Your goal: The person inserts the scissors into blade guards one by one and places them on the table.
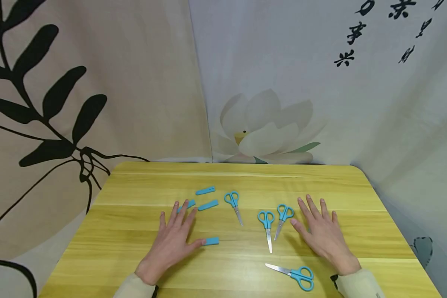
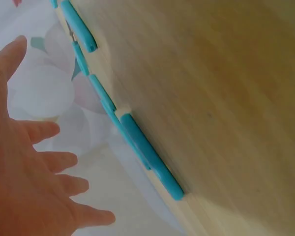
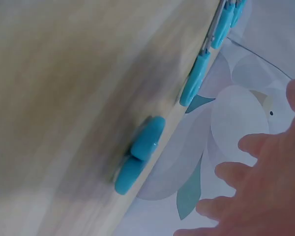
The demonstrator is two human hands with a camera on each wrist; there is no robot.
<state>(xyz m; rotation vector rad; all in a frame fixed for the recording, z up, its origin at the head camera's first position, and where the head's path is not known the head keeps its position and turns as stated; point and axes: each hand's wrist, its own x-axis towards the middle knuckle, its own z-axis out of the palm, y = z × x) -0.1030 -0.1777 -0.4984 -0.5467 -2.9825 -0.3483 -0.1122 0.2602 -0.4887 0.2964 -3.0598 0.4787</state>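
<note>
My left hand (image 1: 175, 238) is spread over the left half of the table, fingers straight, holding nothing. Its thumb overlaps a flat blue strip, perhaps a blade cover (image 1: 212, 241); its fingers partly hide another blue strip (image 1: 191, 203). Two more strips (image 1: 205, 191) (image 1: 208, 205) lie just beyond the fingertips. My right hand (image 1: 322, 234), also spread and holding nothing, is beside blue-handled scissors (image 1: 284, 212). Close by lie a second pair of scissors (image 1: 266, 220) and a third (image 1: 232, 200) farther left. Nearer me are scissors (image 1: 301, 277) pointing left. In the wrist views, both hands (image 2: 29, 167) (image 3: 270, 191) appear raised off the wood.
The wooden table (image 1: 134, 178) has its far edge against a hanging cloth (image 1: 141, 82) printed with dark leaves, a pale lotus (image 1: 270, 128) and black characters. Scissors and strips are spread across its middle.
</note>
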